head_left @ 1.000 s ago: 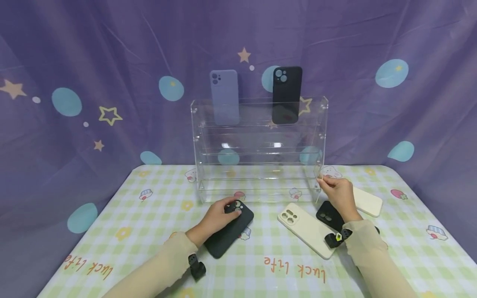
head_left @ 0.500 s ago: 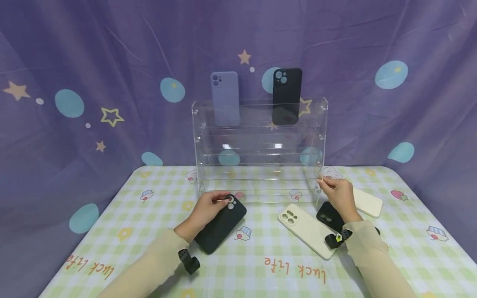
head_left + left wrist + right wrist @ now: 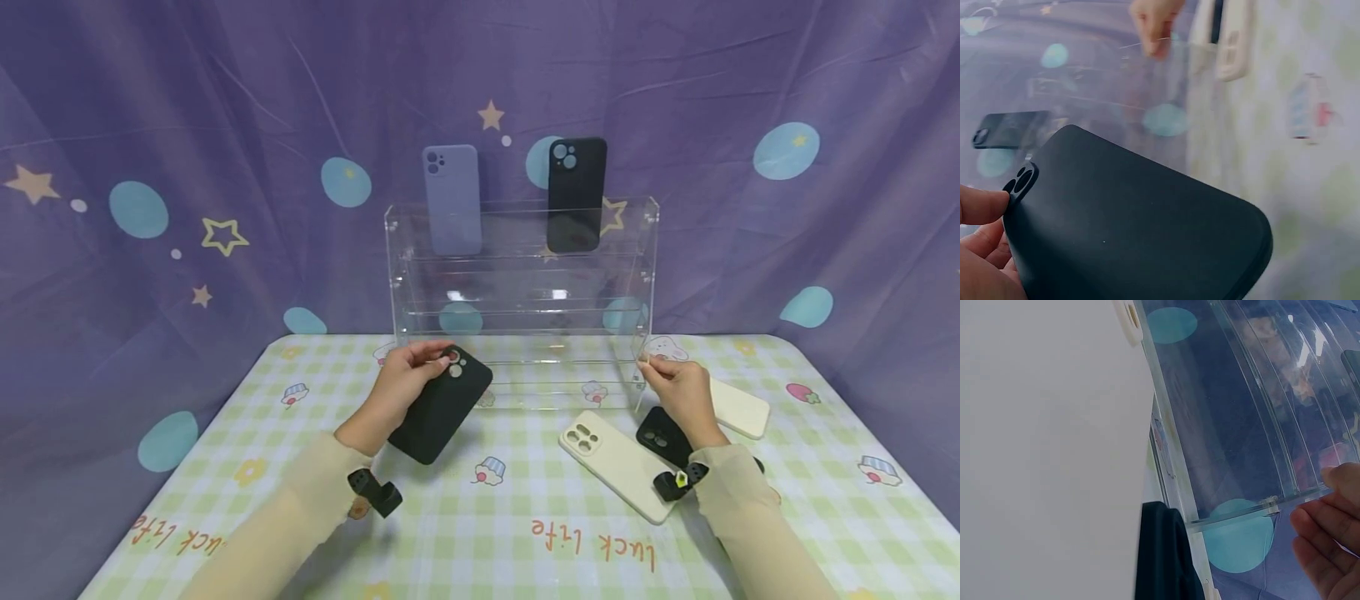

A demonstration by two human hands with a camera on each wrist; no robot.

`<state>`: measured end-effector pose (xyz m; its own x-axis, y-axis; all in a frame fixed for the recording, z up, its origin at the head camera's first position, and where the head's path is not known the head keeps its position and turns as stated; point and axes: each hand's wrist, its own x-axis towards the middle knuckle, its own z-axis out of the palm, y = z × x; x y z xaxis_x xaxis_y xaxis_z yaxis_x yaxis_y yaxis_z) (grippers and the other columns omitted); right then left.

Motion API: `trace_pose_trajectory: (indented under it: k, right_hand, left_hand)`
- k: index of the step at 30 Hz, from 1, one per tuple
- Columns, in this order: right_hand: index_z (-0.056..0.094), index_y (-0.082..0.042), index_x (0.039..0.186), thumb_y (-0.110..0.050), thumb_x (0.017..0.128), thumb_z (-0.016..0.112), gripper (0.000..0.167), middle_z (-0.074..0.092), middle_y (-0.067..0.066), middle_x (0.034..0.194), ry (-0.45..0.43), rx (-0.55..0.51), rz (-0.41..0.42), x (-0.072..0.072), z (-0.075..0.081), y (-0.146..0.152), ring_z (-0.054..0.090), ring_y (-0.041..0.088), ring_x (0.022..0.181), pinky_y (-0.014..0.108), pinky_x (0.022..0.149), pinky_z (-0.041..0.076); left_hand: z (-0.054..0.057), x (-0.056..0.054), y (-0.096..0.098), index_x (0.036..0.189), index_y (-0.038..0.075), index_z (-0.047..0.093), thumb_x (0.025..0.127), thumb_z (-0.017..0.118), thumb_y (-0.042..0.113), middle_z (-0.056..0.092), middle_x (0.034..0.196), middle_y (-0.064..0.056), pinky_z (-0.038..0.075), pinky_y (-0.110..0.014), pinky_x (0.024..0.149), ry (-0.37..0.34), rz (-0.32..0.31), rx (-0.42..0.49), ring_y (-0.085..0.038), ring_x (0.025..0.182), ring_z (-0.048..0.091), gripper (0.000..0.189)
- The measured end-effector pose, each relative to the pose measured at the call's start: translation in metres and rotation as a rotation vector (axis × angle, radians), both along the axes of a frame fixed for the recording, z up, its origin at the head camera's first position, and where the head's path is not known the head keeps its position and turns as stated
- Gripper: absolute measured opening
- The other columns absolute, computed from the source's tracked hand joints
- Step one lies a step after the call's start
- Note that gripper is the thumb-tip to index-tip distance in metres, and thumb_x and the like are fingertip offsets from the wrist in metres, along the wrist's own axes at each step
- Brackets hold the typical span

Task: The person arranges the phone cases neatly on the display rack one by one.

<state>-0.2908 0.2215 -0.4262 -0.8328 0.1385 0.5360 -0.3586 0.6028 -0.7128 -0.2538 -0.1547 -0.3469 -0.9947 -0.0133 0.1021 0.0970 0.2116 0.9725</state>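
My left hand [image 3: 392,393] pinches a dark phone case [image 3: 438,412] by its upper left edge beside the camera cutouts. The case is tilted and raised off the cloth, in front of the rack's lower left. In the left wrist view the thumb lies at the cutouts of the dark case [image 3: 1141,219], fingers behind. My right hand [image 3: 681,398] grips the right side panel of the clear acrylic display rack [image 3: 525,311] near its bottom. In the right wrist view, thumb and fingers meet around that panel's edge. A lilac phone case [image 3: 454,200] and a black phone case [image 3: 576,196] stand upright in the top tier.
A cream phone case [image 3: 618,467] lies front right of the rack. Beside it, a smaller black phone case [image 3: 662,435] is partly hidden under my right wrist. Another cream phone case [image 3: 741,407] lies farther right. A purple curtain [image 3: 225,125] hangs behind the checked tablecloth [image 3: 480,542].
My left hand has lifted the dark phone case off the cloth and carried it up and slightly left, towards the rack. The right hand has stayed at the rack's side panel.
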Motion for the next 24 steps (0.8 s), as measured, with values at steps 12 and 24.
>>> trace_pose_trajectory:
  k: [12,24]
  right_hand:
    - [0.069,0.007,0.098,-0.007,0.083,0.071,0.02,0.067,0.023,0.097,0.001,-0.003,0.007,0.0,0.0,0.001,0.065,0.017,0.089,-0.001,0.063,0.04]
    - [0.069,0.008,0.099,-0.006,0.084,0.07,0.021,0.066,0.024,0.097,-0.001,0.005,0.013,0.0,0.0,0.0,0.064,0.037,0.092,-0.002,0.061,0.039]
  left_hand:
    - [0.069,-0.028,0.002,0.125,-0.006,0.056,0.09,0.058,-0.002,0.066,0.081,0.014,0.048,-0.016,0.076,0.175,0.037,0.26,-0.005,0.084,0.061,0.035]
    - [0.119,-0.063,0.006,0.1,0.003,0.067,0.087,0.056,-0.012,0.068,0.079,0.002,0.048,-0.016,0.076,0.387,0.14,0.632,-0.009,0.081,0.061,0.022]
